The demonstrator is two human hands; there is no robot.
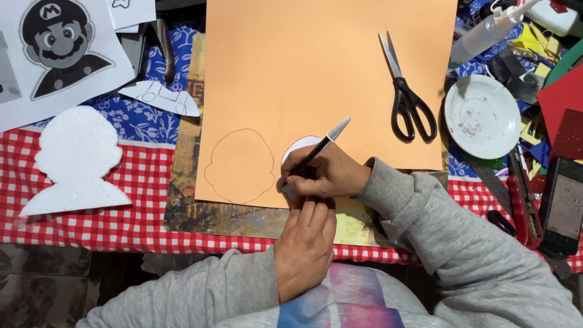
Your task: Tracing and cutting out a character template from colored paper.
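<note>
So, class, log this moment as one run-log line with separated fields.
right hand: holds pen on white template | left hand: presses template | orange sheet: one traced outline | scissors: idle

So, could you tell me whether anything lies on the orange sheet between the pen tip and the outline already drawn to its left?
Nothing visible does. The right hand holds the pen on the white template; bare orange sheet separates it from the drawn outline. The scissors lie on the other side.

Covered by a red-and-white checked tablecloth [146, 206] with a blue floral cloth [143, 121] further back; below the table edge, dark patterned floor [36, 279]. Evenly, softly lit.
</note>
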